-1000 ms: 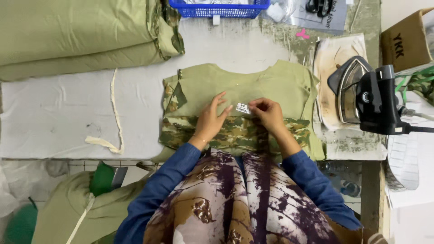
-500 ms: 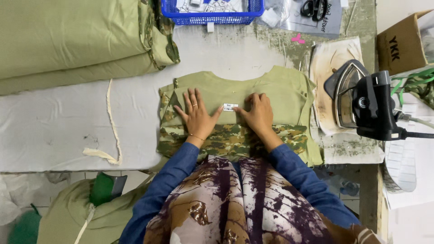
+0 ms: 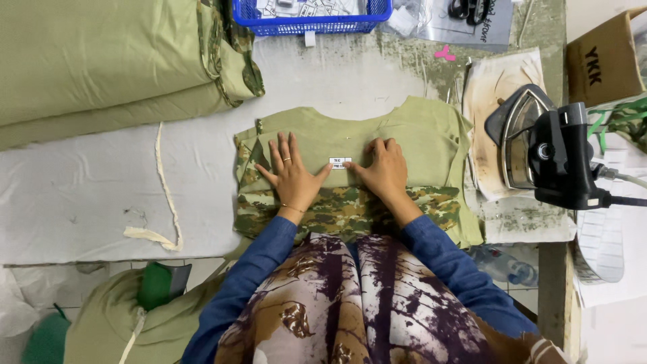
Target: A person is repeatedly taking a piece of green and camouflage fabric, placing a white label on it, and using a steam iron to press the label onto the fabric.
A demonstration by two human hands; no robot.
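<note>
**Both hands flat on folded garment, small label between them**

Nearest the camera: blue sleeves over a patterned lap, forearms reaching onto the work table (image 3: 81,202).

Left hand (image 3: 291,176) lay palm down, fingers spread wide, on the olive garment (image 3: 418,128); it gripped nothing. Right hand (image 3: 385,170) also lay palm down, fingers closer together and slightly curled, holding nothing. Both pressed the cloth just above its camouflage band (image 3: 337,212).

The small white label (image 3: 340,162) sat on the olive cloth between the two hands, touching or just beside the left thumb tip and the right fingertips. It was pinned by neither palm.

Risk, as a judgement: the label looked loose, so any sliding of the palms could drag the cloth and skew or shift it; uneven pressure could set a crease in the fold.

Right of the garment: an iron (image 3: 539,145) standing on a scorched pad (image 3: 492,87), near the right forearm. A careless sweep that way could meet hot metal.

Further off: stacked olive fabric (image 3: 101,61) at upper left, a cream cord (image 3: 165,195) on the table, a blue basket (image 3: 310,17) at the far edge.
</note>
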